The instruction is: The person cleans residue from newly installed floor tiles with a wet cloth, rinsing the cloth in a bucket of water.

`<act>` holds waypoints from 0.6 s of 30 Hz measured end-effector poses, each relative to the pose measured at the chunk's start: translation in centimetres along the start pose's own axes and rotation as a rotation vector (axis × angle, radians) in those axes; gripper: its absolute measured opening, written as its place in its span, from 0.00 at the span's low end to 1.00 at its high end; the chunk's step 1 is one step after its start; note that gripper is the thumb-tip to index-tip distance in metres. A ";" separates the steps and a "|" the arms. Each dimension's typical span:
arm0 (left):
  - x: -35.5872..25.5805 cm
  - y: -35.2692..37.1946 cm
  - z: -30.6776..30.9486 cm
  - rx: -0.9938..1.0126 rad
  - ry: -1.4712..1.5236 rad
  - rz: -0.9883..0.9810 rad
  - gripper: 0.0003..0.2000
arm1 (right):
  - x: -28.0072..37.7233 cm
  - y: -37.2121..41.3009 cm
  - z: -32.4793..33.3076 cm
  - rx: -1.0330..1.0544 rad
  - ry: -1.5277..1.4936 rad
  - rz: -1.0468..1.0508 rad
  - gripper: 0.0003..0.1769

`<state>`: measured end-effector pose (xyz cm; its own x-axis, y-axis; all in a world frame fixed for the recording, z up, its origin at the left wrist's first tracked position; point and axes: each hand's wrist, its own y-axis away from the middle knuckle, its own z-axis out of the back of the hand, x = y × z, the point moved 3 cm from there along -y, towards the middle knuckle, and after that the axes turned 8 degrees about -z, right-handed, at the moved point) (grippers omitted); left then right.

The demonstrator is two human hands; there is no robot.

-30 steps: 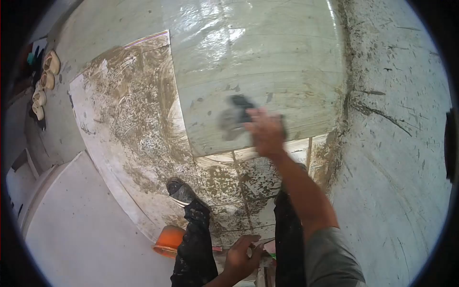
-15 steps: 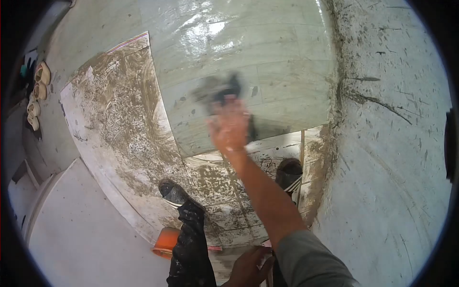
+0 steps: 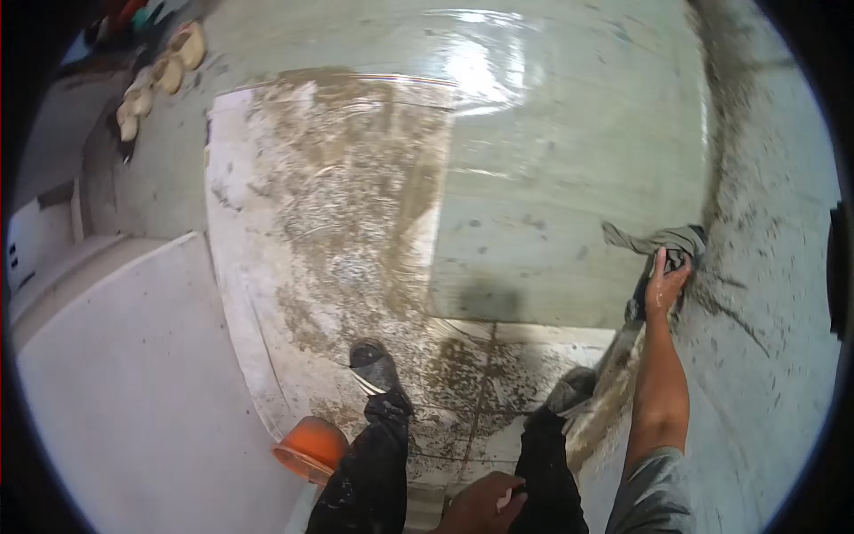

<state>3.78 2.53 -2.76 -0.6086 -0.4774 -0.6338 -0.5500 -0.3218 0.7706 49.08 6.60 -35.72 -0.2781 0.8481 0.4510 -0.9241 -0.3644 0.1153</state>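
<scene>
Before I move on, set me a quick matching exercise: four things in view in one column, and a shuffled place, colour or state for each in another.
Things
1. Cloth
2. Tub
3. Left hand
4. Pale shoes

Descriptions
A. low in the view, between the trouser legs
B. at the upper left of the view
C. bunched in the right hand
D. orange

Pairs: 1-C; 2-D; 3-A; 4-B
</scene>
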 end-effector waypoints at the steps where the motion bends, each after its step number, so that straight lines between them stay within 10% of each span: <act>1: -0.4 0.2 0.9 -0.045 0.028 -0.022 0.16 | 2.7 0.3 -1.1 -0.037 0.045 0.007 0.53; 8: -0.5 1.4 5.7 -0.006 0.157 0.007 0.16 | 15.6 5.3 -9.5 -0.075 0.221 0.358 0.30; 18: -0.4 2.8 11.9 -0.078 0.167 -0.124 0.15 | 48.2 19.5 -22.1 0.406 -0.256 0.810 0.39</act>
<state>-4.36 11.55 -1.14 -0.4326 -0.5572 -0.7088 -0.5648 -0.4454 0.6947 11.89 48.89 -31.33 -0.6852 0.1851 0.7045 -0.2996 -0.9532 -0.0409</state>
